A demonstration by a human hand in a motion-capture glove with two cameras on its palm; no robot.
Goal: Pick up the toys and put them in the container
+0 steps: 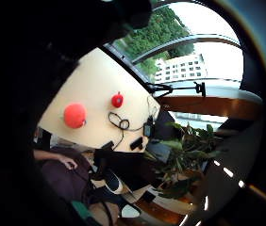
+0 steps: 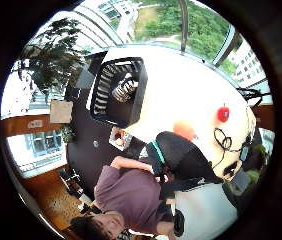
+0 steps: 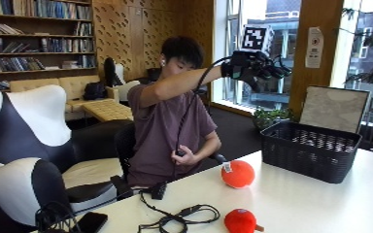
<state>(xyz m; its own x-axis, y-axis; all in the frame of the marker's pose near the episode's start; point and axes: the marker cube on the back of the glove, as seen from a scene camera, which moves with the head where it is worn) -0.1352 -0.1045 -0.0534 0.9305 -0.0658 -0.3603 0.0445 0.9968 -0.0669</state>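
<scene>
- Two red toys lie on the white tabletop (image 3: pixel 315 204) in the outside view: we see a round orange-red ball toy (image 3: pixel 238 174) near the person, and a smaller red apple-shaped toy (image 3: pixel 241 221) closer to the camera beside a coiled black cable (image 3: pixel 180 217).
- We find the black slatted container (image 3: pixel 309 149) farther along the tabletop, well apart from both toys; something pale shows through its wall, too dim for us to name.
- We see the gloved right hand (image 3: pixel 254 67) raised high, above the space between the person and the container, its fingers hanging loosely spread and holding nothing.
- We see the bare hand (image 3: pixel 185 156) low at the tabletop's edge, gripping a cable.
- From the little finger side palm view, we look down on the tabletop from far off, the ball toy (image 1: pixel 74 116) and apple-shaped toy (image 1: pixel 117 100) apart, the cable (image 1: pixel 120 123) near the apple.
- From the thumb side palm view, we see the container (image 2: pixel 118 92) with a striped toy (image 2: pixel 125 91) inside, and the ball toy (image 2: pixel 184 129) and apple-shaped toy (image 2: pixel 223 114) on the tabletop.
</scene>
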